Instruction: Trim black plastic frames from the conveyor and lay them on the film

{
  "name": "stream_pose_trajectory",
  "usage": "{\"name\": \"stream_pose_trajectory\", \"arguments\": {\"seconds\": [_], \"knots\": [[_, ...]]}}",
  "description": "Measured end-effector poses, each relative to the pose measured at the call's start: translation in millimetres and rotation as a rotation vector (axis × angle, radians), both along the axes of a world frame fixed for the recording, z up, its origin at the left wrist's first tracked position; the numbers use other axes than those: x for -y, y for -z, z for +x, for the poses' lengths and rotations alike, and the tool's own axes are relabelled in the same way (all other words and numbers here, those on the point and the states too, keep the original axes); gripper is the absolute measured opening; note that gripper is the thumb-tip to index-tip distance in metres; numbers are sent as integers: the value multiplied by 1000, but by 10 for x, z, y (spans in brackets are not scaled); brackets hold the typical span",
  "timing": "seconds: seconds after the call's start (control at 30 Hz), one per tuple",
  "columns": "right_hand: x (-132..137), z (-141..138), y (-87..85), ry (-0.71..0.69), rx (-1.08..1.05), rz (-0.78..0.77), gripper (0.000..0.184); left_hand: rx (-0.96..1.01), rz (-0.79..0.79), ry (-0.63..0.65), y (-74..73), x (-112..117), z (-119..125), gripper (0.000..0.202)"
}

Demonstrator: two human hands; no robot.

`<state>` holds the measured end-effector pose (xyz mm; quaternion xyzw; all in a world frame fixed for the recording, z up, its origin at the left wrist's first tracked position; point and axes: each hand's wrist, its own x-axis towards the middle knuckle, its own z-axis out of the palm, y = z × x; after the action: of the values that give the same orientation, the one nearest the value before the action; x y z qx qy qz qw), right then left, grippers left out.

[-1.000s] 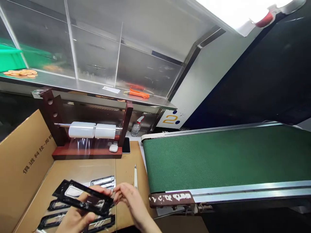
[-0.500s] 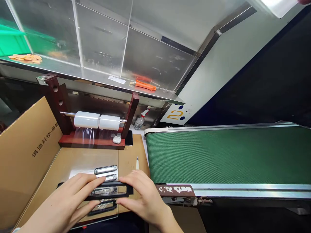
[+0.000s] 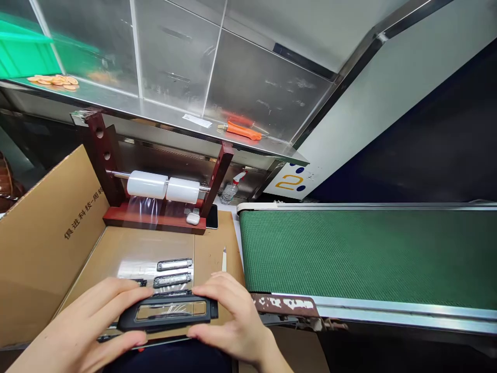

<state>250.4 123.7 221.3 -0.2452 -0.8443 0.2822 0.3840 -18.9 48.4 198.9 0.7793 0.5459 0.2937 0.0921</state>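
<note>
A long black plastic frame [image 3: 161, 325] with a clear rectangular window lies across the front of the cardboard-covered table, held at both ends. My left hand [image 3: 103, 318] grips its left end, fingers along the far edge and thumb at the near edge. At the right end, my right hand [image 3: 229, 313] pinches it between fingers and thumb. Just beyond are several small dark strips with clear centres, among them one strip [image 3: 174, 264] at the back and another strip [image 3: 172, 280] nearer. Others are partly hidden by the frame and my left hand.
Behind stands a dark red wooden holder [image 3: 155, 221] with two film rolls [image 3: 147, 184]. A white-handled blade [image 3: 224, 259] lies beyond my right hand. A green conveyor belt [image 3: 349, 254] runs to the right; a cardboard flap [image 3: 50, 248] rises at left. An orange-handled tool [image 3: 244, 130] rests on the shelf.
Both hands have brought the black frame slightly nearer to me and tilted its window upward, so more of the strips behind it show. The camera view has shifted a little.
</note>
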Motion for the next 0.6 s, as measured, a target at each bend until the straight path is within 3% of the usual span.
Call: {"name": "stream_pose_trajectory", "arguments": {"seconds": [0.23,0.33,0.37,0.43,0.53,0.6], "knots": [[37,6,-21,-13,8,-7,44,-93,40,30,36,-43,-48,42],[-41,12,93,-55,11,-105,44,-71,23,101,122,-194,-16,39],[-108,24,195,-39,-8,-177,43,-34,-16,132,185,-251,7,36],[-301,75,510,145,-58,-368,40,91,-135,135,369,-338,75,30],[-627,211,1167,815,-11,-595,33,438,-292,-59,714,-359,214,27],[-771,310,1595,964,56,-656,36,653,-334,-142,889,-316,294,28]]}}
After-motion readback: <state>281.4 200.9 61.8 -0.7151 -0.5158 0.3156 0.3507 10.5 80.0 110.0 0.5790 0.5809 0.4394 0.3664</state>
